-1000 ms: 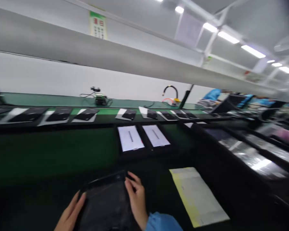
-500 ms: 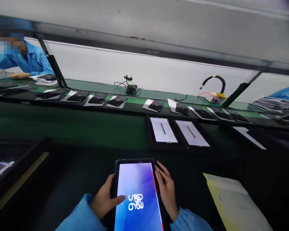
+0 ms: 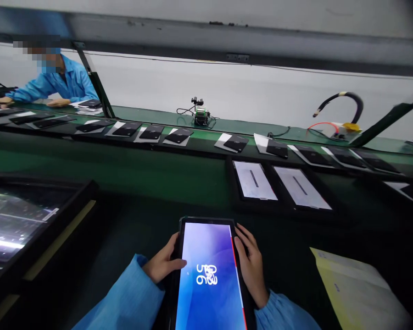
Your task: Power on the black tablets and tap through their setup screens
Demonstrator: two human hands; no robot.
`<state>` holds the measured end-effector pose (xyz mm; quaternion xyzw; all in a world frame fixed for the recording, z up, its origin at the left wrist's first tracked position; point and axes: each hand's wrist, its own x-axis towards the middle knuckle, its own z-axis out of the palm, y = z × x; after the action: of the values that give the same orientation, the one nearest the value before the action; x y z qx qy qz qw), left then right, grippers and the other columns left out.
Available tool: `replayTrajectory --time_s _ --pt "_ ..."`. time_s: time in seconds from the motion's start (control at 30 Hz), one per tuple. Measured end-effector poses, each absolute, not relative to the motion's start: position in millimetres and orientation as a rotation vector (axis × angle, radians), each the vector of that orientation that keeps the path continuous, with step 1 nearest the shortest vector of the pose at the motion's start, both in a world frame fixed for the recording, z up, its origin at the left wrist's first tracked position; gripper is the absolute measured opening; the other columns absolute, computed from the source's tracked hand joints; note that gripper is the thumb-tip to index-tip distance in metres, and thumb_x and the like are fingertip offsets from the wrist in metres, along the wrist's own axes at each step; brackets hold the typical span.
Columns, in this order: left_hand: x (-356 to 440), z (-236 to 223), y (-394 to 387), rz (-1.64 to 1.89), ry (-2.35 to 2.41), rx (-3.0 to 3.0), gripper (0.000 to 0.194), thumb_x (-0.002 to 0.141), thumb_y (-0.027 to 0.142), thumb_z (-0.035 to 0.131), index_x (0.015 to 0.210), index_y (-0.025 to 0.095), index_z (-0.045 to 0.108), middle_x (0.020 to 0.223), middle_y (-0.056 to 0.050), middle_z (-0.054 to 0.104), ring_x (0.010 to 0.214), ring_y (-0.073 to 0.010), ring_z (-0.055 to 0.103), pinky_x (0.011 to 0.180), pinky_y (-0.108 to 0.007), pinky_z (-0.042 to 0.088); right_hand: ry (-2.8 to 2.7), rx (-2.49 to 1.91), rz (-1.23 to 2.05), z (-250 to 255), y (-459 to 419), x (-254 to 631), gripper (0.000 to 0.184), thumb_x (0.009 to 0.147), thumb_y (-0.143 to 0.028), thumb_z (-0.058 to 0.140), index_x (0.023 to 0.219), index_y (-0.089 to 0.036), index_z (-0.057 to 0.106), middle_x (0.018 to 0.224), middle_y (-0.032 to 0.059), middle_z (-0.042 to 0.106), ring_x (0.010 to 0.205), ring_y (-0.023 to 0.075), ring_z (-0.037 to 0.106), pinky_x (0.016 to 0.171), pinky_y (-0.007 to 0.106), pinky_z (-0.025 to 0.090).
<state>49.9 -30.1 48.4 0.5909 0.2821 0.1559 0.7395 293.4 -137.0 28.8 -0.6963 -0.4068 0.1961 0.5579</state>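
Observation:
A tablet with a lit blue and purple screen lies between my hands, its white clock digits turned sideways. Thin red strips run along its right edge. My left hand grips the left side, thumb over the bezel at the screen's edge and fingers hidden behind. Along the right side, my right hand is wrapped round the frame with its fingers together near the upper corner. The tablet's lower end is out of view.
Two lit tablets sit in a black tray ahead. A row of dark devices on white sheets crosses the line behind. A yellow-edged paper lies right, a black-framed tray left. A co-worker sits far left.
The view has swung left, so the surroundings sit further right in the picture. My left thumb has drawn back from the screen towards the bezel. Both hands still hold the tablet.

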Motion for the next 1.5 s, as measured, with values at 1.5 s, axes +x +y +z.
replayTrajectory --time_s 1.5 --pt "61 46 -39 0.503 0.96 1.002 0.048 0.078 0.058 0.058 0.103 0.018 0.055 0.086 -0.002 0.06 0.078 -0.0168 0.057 0.062 -0.024 0.044 -1.361 -1.827 0.325 59 -109 308 0.038 0.091 -0.043 0.044 0.118 -0.021 0.058 0.122 0.0097 0.052 0.118 0.0275 0.041 0.102 0.053 0.02"
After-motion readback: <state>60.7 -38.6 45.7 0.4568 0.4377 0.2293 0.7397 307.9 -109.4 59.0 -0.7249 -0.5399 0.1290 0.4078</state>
